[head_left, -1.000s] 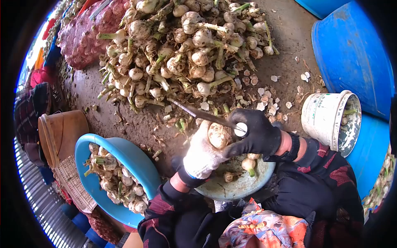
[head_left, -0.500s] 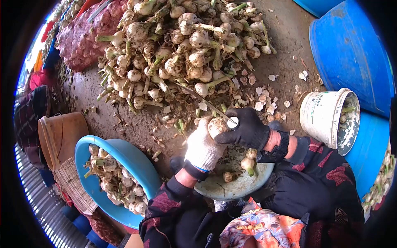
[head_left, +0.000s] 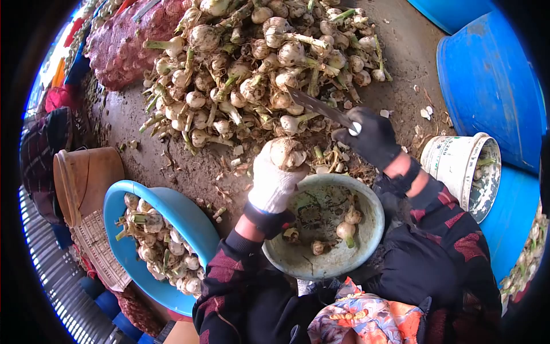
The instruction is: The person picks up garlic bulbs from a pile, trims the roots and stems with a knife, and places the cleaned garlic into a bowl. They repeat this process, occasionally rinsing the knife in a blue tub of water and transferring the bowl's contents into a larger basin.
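My left hand [head_left: 274,184], in a white knit glove, is closed around a garlic bulb [head_left: 288,153], held up over the near side of the pile. To its right, my right hand [head_left: 371,137] wears a black glove and grips a knife [head_left: 321,106] with a white handle end; the blade points up and left toward the garlic pile [head_left: 252,74]. Blade and bulb are apart. Below my hands sits a shallow pale basin [head_left: 372,200] with several small bulbs, among them a garlic bulb with a green stem [head_left: 346,231].
At left stands a blue tub [head_left: 117,241] full of trimmed garlic, beside a brown bucket [head_left: 91,178]. A white bucket [head_left: 447,163] and large blue barrels [head_left: 492,86] line the right. A pink mesh sack [head_left: 129,51] lies behind. Peel scraps litter the floor.
My right hand has moved up and right with the knife, away from the bulb. My left hand has tipped the bulb upward, and more of the pale basin shows.
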`<state>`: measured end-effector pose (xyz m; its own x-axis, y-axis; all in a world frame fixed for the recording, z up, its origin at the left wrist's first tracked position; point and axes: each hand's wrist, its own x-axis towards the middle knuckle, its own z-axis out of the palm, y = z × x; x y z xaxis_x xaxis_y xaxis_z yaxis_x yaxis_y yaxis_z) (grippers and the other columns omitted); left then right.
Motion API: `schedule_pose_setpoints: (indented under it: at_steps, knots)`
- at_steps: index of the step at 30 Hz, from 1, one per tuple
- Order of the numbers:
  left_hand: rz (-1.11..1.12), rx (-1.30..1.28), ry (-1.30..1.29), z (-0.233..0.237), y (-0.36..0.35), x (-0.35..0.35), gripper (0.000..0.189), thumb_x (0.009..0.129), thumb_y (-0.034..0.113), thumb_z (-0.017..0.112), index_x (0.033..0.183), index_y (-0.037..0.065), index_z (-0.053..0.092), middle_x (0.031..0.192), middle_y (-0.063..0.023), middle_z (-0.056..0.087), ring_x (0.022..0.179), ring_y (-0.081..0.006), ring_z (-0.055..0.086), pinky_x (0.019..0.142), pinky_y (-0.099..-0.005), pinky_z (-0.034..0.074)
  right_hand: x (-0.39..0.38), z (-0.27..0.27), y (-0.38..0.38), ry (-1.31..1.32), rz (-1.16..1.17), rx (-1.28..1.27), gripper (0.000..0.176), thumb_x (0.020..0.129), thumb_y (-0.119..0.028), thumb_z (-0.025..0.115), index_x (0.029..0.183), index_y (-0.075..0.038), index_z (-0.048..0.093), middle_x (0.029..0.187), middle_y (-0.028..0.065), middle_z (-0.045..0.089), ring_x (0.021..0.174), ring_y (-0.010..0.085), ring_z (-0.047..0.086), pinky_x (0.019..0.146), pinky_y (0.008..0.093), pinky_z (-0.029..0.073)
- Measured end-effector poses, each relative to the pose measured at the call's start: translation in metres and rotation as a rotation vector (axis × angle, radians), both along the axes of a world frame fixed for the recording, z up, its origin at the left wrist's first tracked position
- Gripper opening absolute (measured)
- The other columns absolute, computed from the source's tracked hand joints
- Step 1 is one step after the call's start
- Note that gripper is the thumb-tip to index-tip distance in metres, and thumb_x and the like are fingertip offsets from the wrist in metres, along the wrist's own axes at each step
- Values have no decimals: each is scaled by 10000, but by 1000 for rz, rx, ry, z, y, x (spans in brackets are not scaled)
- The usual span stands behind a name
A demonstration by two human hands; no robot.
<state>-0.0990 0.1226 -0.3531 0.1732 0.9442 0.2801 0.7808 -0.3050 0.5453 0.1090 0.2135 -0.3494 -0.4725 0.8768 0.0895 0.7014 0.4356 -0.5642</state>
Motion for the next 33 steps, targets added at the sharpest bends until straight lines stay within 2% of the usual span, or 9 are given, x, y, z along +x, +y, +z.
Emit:
schedule_pose_setpoints:
  at_steps: [4, 16, 18, 21, 22, 25, 27, 31, 33]
  knots:
    - [196, -627, -929, 11, -18, 10, 229, 755, 32, 603, 984, 25, 611, 866, -60, 613, 780, -183, 596, 709, -304, 493, 3, 17, -34, 248, 232, -30, 237, 714, -276, 717, 751, -85, 583, 650, 104, 561, 556, 303, 592, 492, 387, 470]
    - [68, -760, -807, -14, -69, 13, 334, 885, 25, 474, 1218, 29, 506, 1107, -73, 583, 979, -153, 557, 824, -280, 476, 0, 25, -46, 72, 392, -74, 246, 620, -242, 694, 770, -82, 584, 675, 105, 575, 618, 310, 607, 548, 414, 483]
    - [3, -846, -1330, -7, -66, 14, 334, 888, 38, 474, 1221, 20, 500, 1101, -72, 583, 948, -157, 564, 794, -294, 488, 1, 22, -44, 83, 402, -82, 232, 628, -235, 687, 778, -88, 590, 675, 111, 577, 625, 312, 609, 556, 414, 485]
    - [-48, -1087, -1057, -2, -57, 7, 351, 902, 57, 473, 1250, 14, 468, 1123, -78, 582, 962, -178, 573, 817, -311, 492, 5, 6, -41, 67, 391, -116, 203, 652, -222, 667, 803, -98, 612, 696, 128, 593, 644, 311, 617, 572, 406, 491]
    - [-419, -686, -1034, -5, -40, 3, 265, 794, 250, 687, 899, 23, 599, 758, -19, 580, 662, -96, 542, 583, -226, 437, 11, -8, -38, 39, 368, -138, 191, 668, -214, 655, 820, -102, 627, 717, 140, 608, 656, 309, 622, 580, 399, 495]
    - [19, -1035, -1352, 51, -45, 22, 334, 594, 132, 773, 847, 37, 576, 798, -38, 581, 740, -145, 558, 706, -275, 469, 57, -50, -18, -284, 113, -373, 243, 703, -208, 657, 902, -69, 656, 769, 181, 646, 703, 319, 636, 614, 372, 510]
    - [-376, -399, -645, 36, -15, 8, 403, 573, 96, 769, 920, 10, 584, 857, -47, 606, 834, -178, 572, 771, -308, 463, 50, -44, -24, -151, 21, -412, 268, 700, -229, 672, 901, -52, 653, 750, 181, 645, 696, 312, 642, 606, 366, 507]
    - [308, -973, -1871, 32, -18, 12, 750, 697, 265, 772, 1279, -17, 391, 981, -49, 591, 861, -157, 579, 766, -300, 497, 23, -5, -36, 305, -123, -681, 352, 688, -273, 780, 856, 4, 641, 706, 105, 648, 664, 142, 624, 593, 295, 487]
    - [91, -608, -1814, 32, -13, 21, 692, 773, 436, 676, 1250, 16, 403, 820, -74, 548, 655, -182, 551, 586, -321, 504, 13, 6, -48, 503, -21, -859, 373, 674, -284, 820, 866, -18, 643, 755, 46, 643, 702, 101, 592, 634, 270, 481]
